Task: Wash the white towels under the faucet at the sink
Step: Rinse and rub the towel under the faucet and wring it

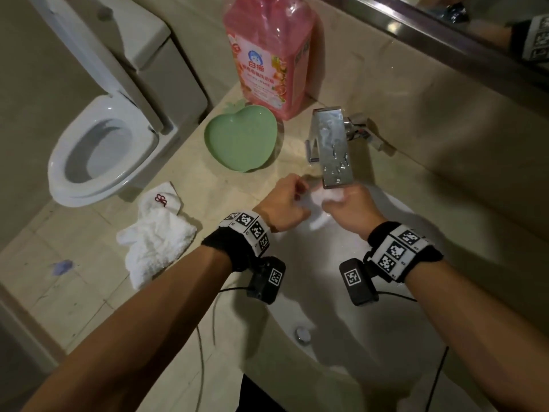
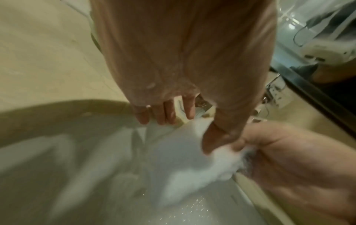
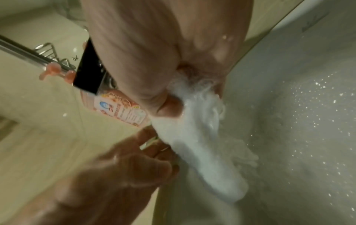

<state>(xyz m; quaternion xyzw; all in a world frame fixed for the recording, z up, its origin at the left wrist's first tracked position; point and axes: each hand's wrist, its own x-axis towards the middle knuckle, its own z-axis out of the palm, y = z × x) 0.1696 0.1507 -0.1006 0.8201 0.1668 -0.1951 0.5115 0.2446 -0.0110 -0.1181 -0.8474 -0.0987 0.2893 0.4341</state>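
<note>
Two white towels in play. Sink basin, largest item, is wet and beaded with droplets; drain plug visible low in the bowl. Dry towel, bearing a red embroidered mark, lies crumpled on the counter left of the basin, untouched. Wet towel is held over the basin just under the chrome faucet spout, bunched between both hands. Left hand pinches one end with thumb and fingers; right hand has fingers curled round the other end.

Handling, judged: soaked terry, limp, heavier than dry, likely soapy-slick; best gripped in bunched folds rather than by an edge.

Hard to make out: the water stream itself, hidden behind spout and hands; wrist views are motion-blurred; suds and cloth blend together.
</note>
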